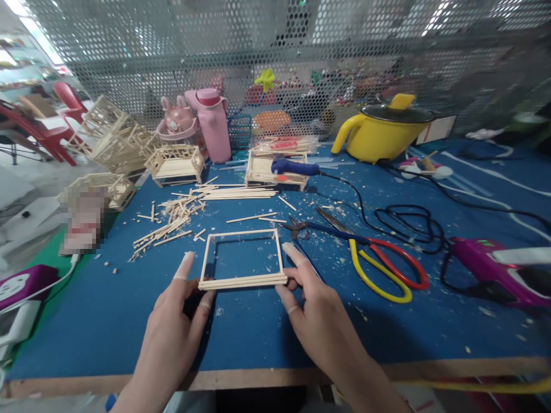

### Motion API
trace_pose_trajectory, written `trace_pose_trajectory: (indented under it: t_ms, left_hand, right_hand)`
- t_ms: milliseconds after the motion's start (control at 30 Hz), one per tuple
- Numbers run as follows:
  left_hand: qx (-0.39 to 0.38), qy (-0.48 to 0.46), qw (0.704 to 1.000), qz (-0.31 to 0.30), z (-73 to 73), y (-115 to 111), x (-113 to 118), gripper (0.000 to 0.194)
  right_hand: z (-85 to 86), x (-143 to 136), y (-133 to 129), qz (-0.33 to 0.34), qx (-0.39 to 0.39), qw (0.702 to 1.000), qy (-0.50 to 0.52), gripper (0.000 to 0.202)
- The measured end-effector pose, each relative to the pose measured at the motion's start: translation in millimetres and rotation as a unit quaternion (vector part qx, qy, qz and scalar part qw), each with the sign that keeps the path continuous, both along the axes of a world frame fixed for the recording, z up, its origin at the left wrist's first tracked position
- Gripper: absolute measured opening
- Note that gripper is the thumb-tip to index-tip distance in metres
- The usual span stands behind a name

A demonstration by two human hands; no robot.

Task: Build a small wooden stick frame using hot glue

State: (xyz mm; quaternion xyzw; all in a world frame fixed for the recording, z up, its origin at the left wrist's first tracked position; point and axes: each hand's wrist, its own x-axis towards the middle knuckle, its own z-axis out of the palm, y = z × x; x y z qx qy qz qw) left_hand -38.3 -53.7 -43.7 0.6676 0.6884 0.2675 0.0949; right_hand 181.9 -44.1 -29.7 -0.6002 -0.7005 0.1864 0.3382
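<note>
A small rectangular wooden stick frame (pixel 243 281) is held over the blue work surface, its near side built of several sticks side by side. My left hand (pixel 174 312) grips its near left corner with thumb and fingers, the index finger pointing forward. At the near right corner, my right hand (pixel 316 307) pinches the frame, index finger raised along the side. Pale finger covers show on some fingertips. Just beyond the frame lie loose sticks (pixel 252 218). Pliers (pixel 301 225) and large scissors (pixel 379 264) with red and yellow handles lie right of it.
A pile of cut sticks (pixel 172 221) is at the left. A blue glue gun (pixel 295 166) rests on a small wooden model, its cord running right. Behind stand a pink bottle (pixel 214 126), a yellow pot (pixel 379 135) and a perforated metal screen (pixel 215 51). A phone (pixel 84 221) stands left.
</note>
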Motion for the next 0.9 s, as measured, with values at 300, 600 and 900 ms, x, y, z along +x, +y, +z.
trace_pose_trajectory:
  t_ms: [300,600,900]
  left_hand:
    - [0.008,-0.005,1.000,-0.015,-4.1,-4.2,-4.0,0.062]
    - [0.033,-0.027,0.999,-0.020,-1.7,-10.1,-4.9,0.065]
    - [-0.017,-0.050,0.998,-0.046,5.2,-7.5,-9.8,0.065]
  right_hand:
    - [-2.9,14.1,-4.7,-0.025,0.003,1.000,0.006,0.060]
    - [5.5,26.6,-6.6,0.002,0.068,0.997,-0.039,0.035]
    - [3.2,8.8,-5.6,-0.011,0.015,0.999,-0.031,0.049]
